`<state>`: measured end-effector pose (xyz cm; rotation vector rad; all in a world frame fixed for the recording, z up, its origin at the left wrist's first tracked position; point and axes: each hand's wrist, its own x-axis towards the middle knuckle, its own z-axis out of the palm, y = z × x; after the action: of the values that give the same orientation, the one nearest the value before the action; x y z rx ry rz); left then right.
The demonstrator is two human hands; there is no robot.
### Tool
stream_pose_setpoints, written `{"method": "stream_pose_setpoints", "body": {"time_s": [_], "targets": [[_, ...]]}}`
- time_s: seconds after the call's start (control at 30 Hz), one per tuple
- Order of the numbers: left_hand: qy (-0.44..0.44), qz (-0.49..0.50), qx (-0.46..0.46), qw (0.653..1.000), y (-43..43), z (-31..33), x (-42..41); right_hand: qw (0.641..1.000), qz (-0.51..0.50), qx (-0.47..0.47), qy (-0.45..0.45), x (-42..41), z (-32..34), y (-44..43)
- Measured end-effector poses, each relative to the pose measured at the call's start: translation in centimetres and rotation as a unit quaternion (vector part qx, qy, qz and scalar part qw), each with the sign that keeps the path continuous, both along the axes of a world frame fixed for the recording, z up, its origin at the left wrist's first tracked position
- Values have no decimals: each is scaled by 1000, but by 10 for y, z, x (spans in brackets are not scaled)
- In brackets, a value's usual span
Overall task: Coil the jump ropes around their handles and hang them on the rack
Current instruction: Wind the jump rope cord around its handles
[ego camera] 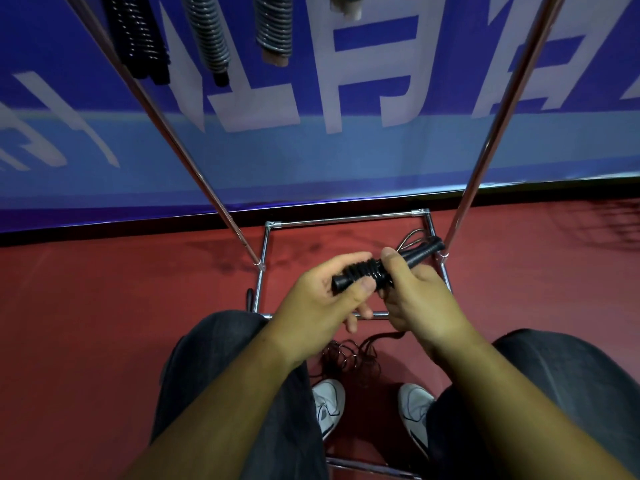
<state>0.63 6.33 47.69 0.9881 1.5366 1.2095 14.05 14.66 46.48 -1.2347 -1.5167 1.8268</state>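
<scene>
fig.: head-cam view, looking down.

bottom centre: white shoes (327,403) on the red floor (104,306). betw. them lies a pile of loose rope (349,358), not yet wound, w/ a strand rising toward the right hand (415,299).

mid-frame: the left hand (322,303) grips the near end of the black handles (426,252), thumb pressed on top, fingers curled under. the right hand grips their middle, thumb at the coil (367,270), fingers curled below. can't tell whether it also pinches the strand. the coil covers only a short stretch, and the handles' far ends stick out toward the right pole (485,161).

just beyond: chrome rack base (346,220) on the floor. the left pole (194,168) runs to upper left, the right pole to upper right.

top, left of centre: three wound ropes (211,36) already hang. behind them is a blue banner (346,161).

step in hand (judged): winding, early to mid, since much rope is on the floor.

next move calls for the left hand to hold the handles steady while the right hand feeds the strand under tension, each turn beside the last. slack could let turns slip. hanging comes after.
</scene>
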Motion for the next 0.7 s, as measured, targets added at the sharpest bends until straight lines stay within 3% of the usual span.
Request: {"method": "stream_pose_setpoints", "body": {"time_s": [0.37, 0.57, 0.7], "targets": [[115, -54, -2, 992, -7, 5, -3, 991, 102, 80, -13, 5, 5, -5], [154, -4, 36, 987, -3, 2, -5, 982, 109, 135, -72, 6, 11, -7], [167, 11, 37, 985, -2, 0, -7, 980, 154, 121, -28, 10, 16, -2]]}}
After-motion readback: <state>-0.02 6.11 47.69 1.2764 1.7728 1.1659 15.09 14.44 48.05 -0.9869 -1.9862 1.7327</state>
